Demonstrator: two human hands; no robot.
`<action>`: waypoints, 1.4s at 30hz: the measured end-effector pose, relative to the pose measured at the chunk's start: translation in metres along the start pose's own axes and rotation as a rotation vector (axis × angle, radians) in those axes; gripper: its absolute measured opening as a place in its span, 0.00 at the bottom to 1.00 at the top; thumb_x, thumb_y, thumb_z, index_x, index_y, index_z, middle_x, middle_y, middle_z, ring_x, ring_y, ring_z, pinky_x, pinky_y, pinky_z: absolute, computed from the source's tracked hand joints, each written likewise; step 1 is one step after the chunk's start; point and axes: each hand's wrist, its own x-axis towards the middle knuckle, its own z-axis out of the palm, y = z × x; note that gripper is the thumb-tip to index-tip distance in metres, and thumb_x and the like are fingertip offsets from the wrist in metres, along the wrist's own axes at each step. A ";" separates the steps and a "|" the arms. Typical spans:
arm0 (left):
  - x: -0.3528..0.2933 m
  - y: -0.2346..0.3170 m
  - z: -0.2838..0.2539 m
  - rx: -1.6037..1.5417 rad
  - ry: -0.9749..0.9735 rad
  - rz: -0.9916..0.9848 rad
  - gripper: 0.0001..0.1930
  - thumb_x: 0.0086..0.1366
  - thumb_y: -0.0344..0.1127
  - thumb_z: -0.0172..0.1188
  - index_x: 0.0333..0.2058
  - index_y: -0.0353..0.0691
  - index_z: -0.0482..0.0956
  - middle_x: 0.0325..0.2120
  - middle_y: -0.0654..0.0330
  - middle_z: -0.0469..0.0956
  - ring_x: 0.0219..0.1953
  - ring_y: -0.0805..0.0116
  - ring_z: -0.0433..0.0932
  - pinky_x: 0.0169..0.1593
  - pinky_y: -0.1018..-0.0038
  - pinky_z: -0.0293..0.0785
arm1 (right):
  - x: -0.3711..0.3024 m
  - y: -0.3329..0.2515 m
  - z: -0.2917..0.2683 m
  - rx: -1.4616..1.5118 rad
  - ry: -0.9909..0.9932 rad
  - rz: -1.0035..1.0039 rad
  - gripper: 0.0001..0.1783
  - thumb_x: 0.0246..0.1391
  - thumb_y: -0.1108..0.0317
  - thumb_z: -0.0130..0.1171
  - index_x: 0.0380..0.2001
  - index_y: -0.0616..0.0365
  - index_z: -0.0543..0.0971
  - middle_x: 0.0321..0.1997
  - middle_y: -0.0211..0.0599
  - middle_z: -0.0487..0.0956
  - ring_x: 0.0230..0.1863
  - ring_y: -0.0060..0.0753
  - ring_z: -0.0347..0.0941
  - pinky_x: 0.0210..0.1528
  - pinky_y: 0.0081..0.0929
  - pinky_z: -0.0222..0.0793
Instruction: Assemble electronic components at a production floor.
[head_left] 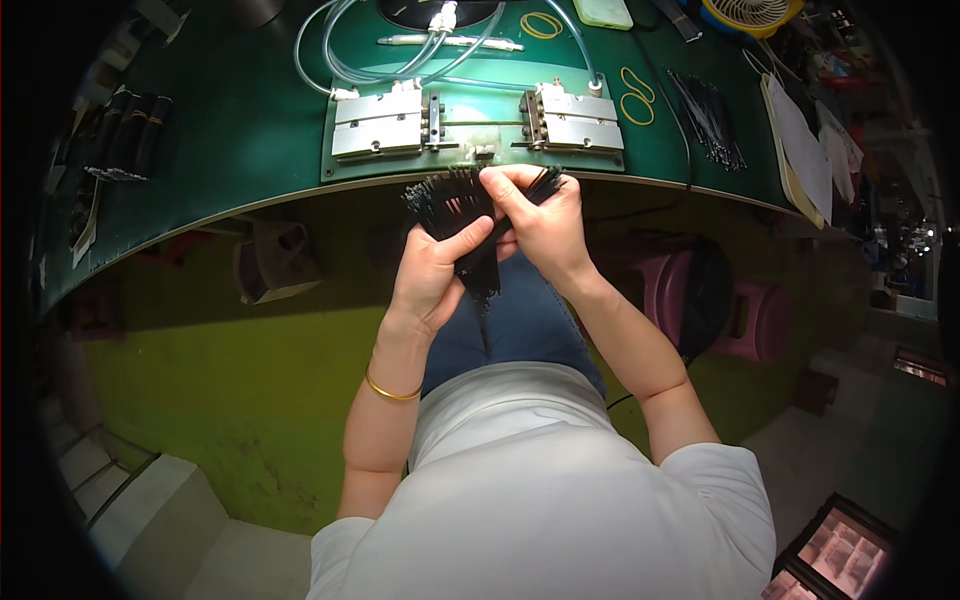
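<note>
Just in front of the table edge, I hold a fanned-out bundle of thin black wire-like strands (445, 200). My left hand (428, 268) is closed round its lower part, thumb pressed across it. My right hand (550, 225) pinches the right side of the same bundle between thumb and fingers, and some strand ends stick out beyond it. The tail of the bundle hangs below, between my hands. Right behind the strands stands a fixture with a left silver block (378, 125) and a right silver block (575, 118) on a pale green base plate (480, 78).
Clear tubes (335, 60), a white pen (450, 42) and yellow rubber bands (637, 97) lie on the green table (240, 130). Loose black strands (708, 118) are at right, tied black bundles (130, 135) at left. A clipboard (790, 150) overhangs the right edge. Pink stools (668, 285) stand below.
</note>
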 end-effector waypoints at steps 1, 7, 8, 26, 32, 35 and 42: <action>0.000 0.000 0.000 -0.002 0.003 -0.004 0.10 0.55 0.26 0.55 0.37 0.32 0.70 0.29 0.58 0.74 0.28 0.69 0.75 0.34 0.75 0.76 | 0.001 0.000 0.001 -0.002 0.023 0.010 0.09 0.49 0.69 0.54 0.24 0.64 0.78 0.13 0.26 0.72 0.11 0.11 0.63 0.10 0.12 0.59; 0.004 -0.004 -0.002 0.025 -0.015 -0.016 0.08 0.56 0.27 0.54 0.36 0.33 0.70 0.28 0.60 0.73 0.27 0.71 0.74 0.31 0.77 0.74 | 0.009 0.008 0.001 -0.018 0.061 -0.092 0.10 0.49 0.68 0.54 0.24 0.64 0.77 0.11 0.25 0.70 0.10 0.11 0.62 0.09 0.12 0.56; 0.005 -0.006 -0.003 0.019 -0.016 -0.007 0.08 0.57 0.27 0.53 0.36 0.33 0.70 0.28 0.60 0.73 0.26 0.72 0.73 0.30 0.77 0.73 | 0.009 0.008 0.001 -0.008 0.064 -0.075 0.10 0.50 0.68 0.53 0.23 0.64 0.77 0.11 0.25 0.70 0.10 0.11 0.62 0.08 0.12 0.55; 0.012 -0.008 -0.003 -0.019 -0.045 -0.005 0.07 0.57 0.28 0.53 0.34 0.33 0.71 0.26 0.59 0.73 0.26 0.71 0.73 0.31 0.77 0.72 | 0.017 0.008 0.002 0.064 0.033 0.022 0.12 0.50 0.67 0.52 0.19 0.63 0.76 0.09 0.21 0.65 0.09 0.09 0.56 0.08 0.10 0.48; 0.009 -0.007 0.002 -0.010 0.007 0.015 0.07 0.57 0.28 0.53 0.35 0.32 0.71 0.26 0.59 0.73 0.25 0.71 0.73 0.31 0.76 0.72 | 0.016 0.009 0.000 0.047 0.029 0.030 0.13 0.50 0.65 0.53 0.18 0.62 0.76 0.09 0.24 0.67 0.08 0.10 0.58 0.07 0.12 0.50; 0.008 -0.008 0.001 -0.009 0.023 0.029 0.07 0.57 0.28 0.53 0.35 0.32 0.71 0.27 0.59 0.74 0.25 0.71 0.73 0.31 0.77 0.71 | 0.014 0.009 0.000 0.056 0.009 -0.006 0.14 0.50 0.64 0.53 0.18 0.62 0.76 0.09 0.25 0.68 0.08 0.11 0.59 0.06 0.13 0.52; 0.006 -0.008 -0.004 0.013 0.015 0.032 0.06 0.57 0.28 0.54 0.33 0.32 0.72 0.25 0.59 0.74 0.24 0.71 0.73 0.29 0.78 0.71 | 0.007 0.006 0.005 0.007 0.010 -0.066 0.13 0.52 0.64 0.52 0.21 0.63 0.76 0.11 0.28 0.71 0.09 0.12 0.62 0.06 0.12 0.55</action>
